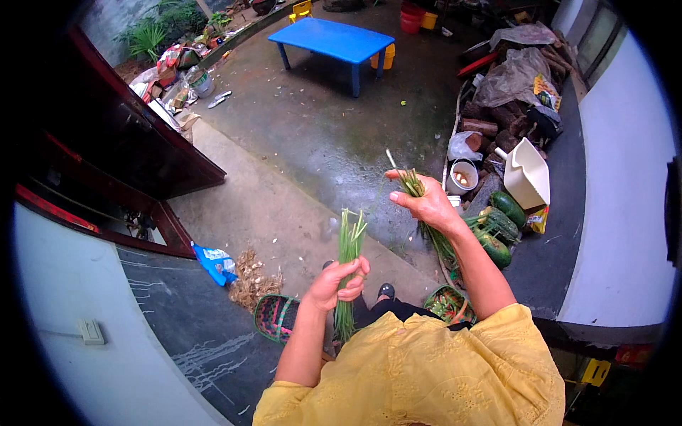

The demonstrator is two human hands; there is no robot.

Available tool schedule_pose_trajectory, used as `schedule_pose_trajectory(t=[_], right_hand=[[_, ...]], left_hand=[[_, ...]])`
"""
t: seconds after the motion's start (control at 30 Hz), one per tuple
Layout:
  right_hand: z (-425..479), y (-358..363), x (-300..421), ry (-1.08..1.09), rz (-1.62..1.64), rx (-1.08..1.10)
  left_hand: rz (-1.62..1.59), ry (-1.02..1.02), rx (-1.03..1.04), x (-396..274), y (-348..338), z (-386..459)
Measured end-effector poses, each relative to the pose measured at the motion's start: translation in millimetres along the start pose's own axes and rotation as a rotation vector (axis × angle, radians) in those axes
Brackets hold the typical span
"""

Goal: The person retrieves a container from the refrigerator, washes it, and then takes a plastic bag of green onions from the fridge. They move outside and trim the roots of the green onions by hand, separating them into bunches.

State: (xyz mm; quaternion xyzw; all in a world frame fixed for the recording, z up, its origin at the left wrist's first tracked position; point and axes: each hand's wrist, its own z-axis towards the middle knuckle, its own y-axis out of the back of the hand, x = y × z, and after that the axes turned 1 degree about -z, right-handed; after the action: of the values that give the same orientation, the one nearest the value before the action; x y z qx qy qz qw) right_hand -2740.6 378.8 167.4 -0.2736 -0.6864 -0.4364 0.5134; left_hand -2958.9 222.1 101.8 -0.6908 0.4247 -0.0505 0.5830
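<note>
In front of my body, my left hand (pixel 346 279) grips a bundle of thin green stalks (pixel 350 234), held upright with pale cut ends above the fist and leaves hanging below. My right hand (pixel 426 205), raised further out to the right, grips a second bunch of greens (pixel 411 183). One white-tipped stem (pixel 390 158) sticks up from that bunch, and its leafy ends trail down behind my forearm. A gap separates the two bunches. Low on my right is a woven basket (pixel 442 293) with greens in it; on my left another woven basket (pixel 261 314) is partly hidden by my forearm.
Dry garlic bulbs (pixel 253 279) lie beside a blue bag (pixel 216 263) on the left. Green gourds (pixel 501 229), a white bucket (pixel 462 177), a cream plastic scoop (pixel 527 173) and stacked logs (pixel 482 127) line the right. A blue table (pixel 330 38) stands ahead on wet concrete.
</note>
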Motion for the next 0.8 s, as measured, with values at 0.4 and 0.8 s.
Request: schedule_pose_trajectory(t=[0.4,0.8], right_hand=[[19.9,14.7,-9.5,-0.063,0.208,-0.073],[11.6,-35.4,-29.0,-0.054,0.037,0.096]], left_hand=[[0.013,-0.016,-0.023,-2.0,9.8,-13.5],[0.219,-0.091,-0.240,-5.7,-1.3,21.2]])
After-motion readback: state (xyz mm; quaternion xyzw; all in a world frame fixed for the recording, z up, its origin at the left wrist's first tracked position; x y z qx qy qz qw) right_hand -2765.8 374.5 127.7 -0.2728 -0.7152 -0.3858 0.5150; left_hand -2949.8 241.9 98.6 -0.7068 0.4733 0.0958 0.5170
